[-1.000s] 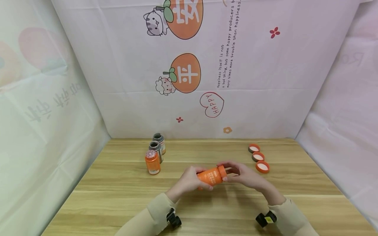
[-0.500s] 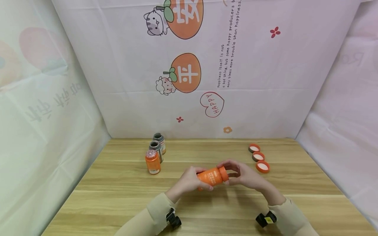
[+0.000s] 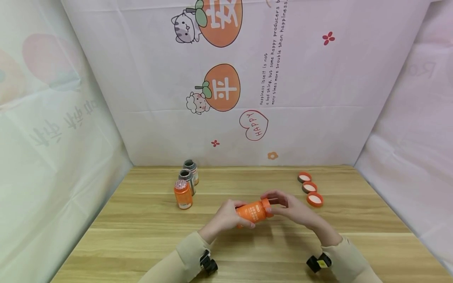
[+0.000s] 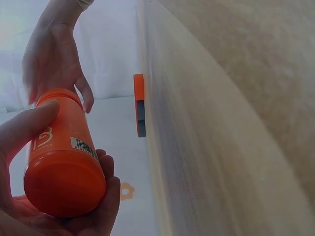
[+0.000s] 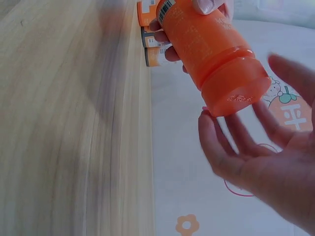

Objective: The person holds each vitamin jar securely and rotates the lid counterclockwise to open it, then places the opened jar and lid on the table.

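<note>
My left hand [image 3: 226, 216] grips an orange pill bottle [image 3: 252, 212] and holds it tilted above the table, its capped end pointing right. In the left wrist view, the thumb [image 4: 47, 112] presses on the side, with fingers curled round beneath. The orange cap [image 5: 236, 88] sits on the bottle in the right wrist view. Round this cap my right hand [image 3: 295, 210] stands with loosely bent, spread fingers. Some fingertips are at the cap's edge; the blurred thumb [image 5: 290, 73] appears just off it.
At the back left stand an orange bottle with a patterned top [image 3: 183, 195] and two grey open-mouthed bottles [image 3: 186, 179]. Three orange-rimmed caps [image 3: 314, 199] lie in a row, white insides up, at the right. White printed cloth [image 3: 301, 98] encloses the wooden table [image 3: 141, 228].
The right hand's fingers and thumb shift slightly about the cap, the thumb coming forward over its edge in the head view. The left hand and bottle stay nearly still.
</note>
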`<state>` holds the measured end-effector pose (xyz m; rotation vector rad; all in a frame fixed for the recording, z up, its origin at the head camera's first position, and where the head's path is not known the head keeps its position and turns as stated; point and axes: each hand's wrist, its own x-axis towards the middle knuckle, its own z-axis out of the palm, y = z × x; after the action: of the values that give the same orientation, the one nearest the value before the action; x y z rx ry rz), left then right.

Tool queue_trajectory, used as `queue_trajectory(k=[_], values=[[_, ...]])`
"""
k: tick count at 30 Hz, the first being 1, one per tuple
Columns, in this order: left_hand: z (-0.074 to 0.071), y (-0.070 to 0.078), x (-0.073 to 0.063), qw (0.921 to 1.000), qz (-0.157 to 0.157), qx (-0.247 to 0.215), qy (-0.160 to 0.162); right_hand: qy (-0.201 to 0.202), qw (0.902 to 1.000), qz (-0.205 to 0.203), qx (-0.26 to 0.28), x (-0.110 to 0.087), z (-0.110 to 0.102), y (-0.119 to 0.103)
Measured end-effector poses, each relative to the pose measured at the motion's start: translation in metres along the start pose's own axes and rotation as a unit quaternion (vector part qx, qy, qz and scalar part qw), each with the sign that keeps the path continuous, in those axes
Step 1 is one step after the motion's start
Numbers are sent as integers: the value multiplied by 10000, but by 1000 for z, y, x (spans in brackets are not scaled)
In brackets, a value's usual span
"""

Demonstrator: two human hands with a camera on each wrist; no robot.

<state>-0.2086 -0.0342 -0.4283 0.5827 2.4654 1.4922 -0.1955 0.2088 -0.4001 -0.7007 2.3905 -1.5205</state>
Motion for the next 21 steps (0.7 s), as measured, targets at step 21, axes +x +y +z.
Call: queue_trajectory(k=[21], values=[[1, 6, 0, 9997, 61, 159, 172, 416, 9860, 1592, 280, 9, 14, -3]])
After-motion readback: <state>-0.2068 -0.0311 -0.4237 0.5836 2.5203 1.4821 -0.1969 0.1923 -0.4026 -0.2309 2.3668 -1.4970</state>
